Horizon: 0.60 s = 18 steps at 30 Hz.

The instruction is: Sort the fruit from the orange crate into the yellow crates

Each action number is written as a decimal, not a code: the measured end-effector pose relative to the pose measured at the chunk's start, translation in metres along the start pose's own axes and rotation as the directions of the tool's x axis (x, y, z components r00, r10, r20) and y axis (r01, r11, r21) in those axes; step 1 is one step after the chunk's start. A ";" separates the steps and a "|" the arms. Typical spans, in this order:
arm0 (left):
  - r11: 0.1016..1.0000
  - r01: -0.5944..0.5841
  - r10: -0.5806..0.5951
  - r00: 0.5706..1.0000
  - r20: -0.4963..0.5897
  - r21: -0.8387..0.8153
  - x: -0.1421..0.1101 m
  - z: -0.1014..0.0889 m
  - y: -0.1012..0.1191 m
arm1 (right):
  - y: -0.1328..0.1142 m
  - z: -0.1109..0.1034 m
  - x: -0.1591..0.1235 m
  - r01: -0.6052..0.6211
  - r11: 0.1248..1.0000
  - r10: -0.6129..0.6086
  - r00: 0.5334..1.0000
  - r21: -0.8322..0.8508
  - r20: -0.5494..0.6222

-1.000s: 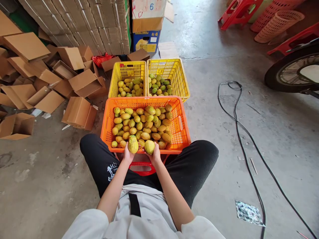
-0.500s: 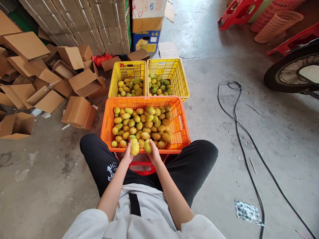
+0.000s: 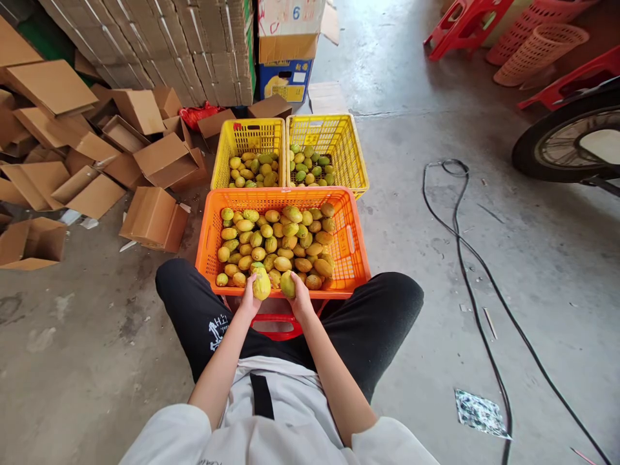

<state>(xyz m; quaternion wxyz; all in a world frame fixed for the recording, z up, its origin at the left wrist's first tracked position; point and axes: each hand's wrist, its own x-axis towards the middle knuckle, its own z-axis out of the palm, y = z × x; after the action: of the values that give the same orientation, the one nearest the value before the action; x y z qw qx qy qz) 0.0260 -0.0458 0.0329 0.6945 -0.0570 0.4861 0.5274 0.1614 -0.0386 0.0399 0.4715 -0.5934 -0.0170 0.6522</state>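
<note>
Head view: left hand [image 3: 249,298] holds a yellow-green fruit [image 3: 262,284], positioned between 1 and 2 o'clock from the hand; right hand [image 3: 301,299] holds a second fruit [image 3: 287,285], between 10 and 11 o'clock; the two fruits, apart, appear over the 6 o'clock rim of the orange crate [image 3: 356,253]

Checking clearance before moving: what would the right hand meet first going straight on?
The right hand, with its held fruit leading, would likely meet the piled fruit in the orange crate; depth is unclear.
</note>
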 end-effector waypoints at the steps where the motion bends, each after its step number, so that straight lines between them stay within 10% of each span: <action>1: 1.000 0.004 -0.004 1.000 -0.021 -0.010 0.001 0.000 0.000 | 0.000 0.000 0.000 -0.007 1.000 0.007 1.000 0.009 -0.008; 18: 0.997 0.046 -0.046 0.999 -0.009 -0.064 0.004 -0.009 0.002 | -0.007 0.002 -0.001 -0.058 0.993 0.052 0.997 0.107 0.060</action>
<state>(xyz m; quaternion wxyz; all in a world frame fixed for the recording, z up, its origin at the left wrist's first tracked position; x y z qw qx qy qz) 0.0190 -0.0476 0.0260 0.7018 -0.0928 0.4712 0.5262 0.1639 -0.0339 0.0452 0.4842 -0.5483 0.0212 0.6816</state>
